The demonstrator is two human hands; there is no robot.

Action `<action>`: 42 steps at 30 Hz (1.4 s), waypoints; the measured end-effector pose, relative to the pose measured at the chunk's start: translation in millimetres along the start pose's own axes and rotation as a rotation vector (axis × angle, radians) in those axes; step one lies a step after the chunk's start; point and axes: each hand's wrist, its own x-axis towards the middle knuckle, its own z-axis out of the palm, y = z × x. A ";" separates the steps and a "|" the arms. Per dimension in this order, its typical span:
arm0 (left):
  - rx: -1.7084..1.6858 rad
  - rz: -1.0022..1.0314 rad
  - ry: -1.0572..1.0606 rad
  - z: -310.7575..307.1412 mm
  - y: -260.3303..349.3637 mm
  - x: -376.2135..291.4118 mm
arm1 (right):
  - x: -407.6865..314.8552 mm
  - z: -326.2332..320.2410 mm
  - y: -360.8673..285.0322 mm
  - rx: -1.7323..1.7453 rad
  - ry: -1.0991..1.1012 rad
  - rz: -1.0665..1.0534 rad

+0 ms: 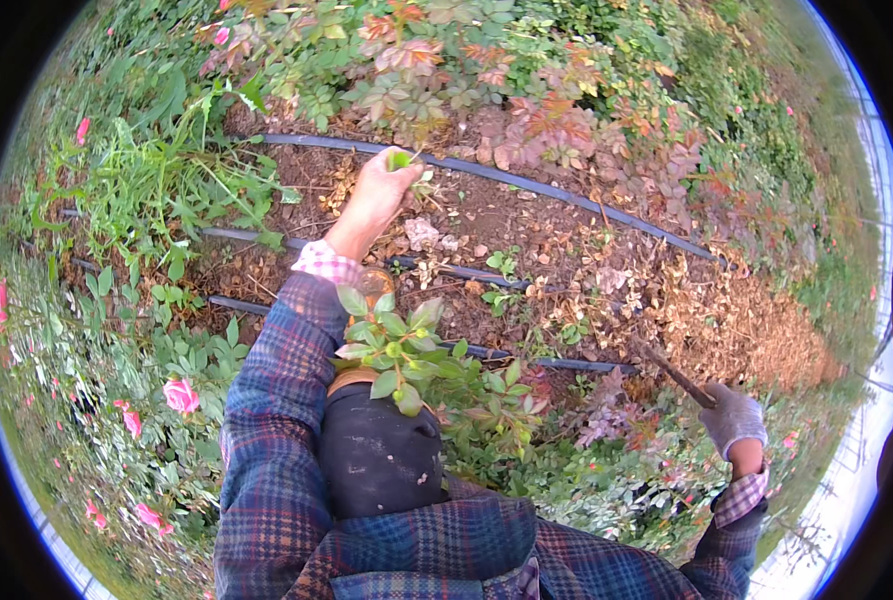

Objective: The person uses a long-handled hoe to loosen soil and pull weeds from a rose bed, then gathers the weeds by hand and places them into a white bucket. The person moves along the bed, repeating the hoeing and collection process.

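My left hand point(383, 187) is bare and closed on a small green plant, whose leaf and thin pale stem point(416, 156) stick out past the fingers, beside a black drip hose point(484, 169). At the right, my right hand point(733, 421) wears a grey work glove and grips a brown stick-like handle point(675, 373). The handle's far end reaches down among dry leaves point(705, 315); what is there cannot be made out. Small green weeds point(500, 262) grow in the brown soil point(461, 214) between the hands.
A heap of leafy green weeds point(176, 176) lies at the left. Rose bushes with reddish leaves point(559, 124) line the far side; a pink rose point(182, 395) blooms near left. A leafy rose shoot point(398, 345) stands close before my dark-covered knee point(379, 457). More drip hoses point(461, 271) cross the soil.
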 end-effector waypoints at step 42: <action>1.173 0.673 -0.726 239.6 -15.1 -319.6 | 74.5 26.0 -230.8 0.352 0.300 -0.486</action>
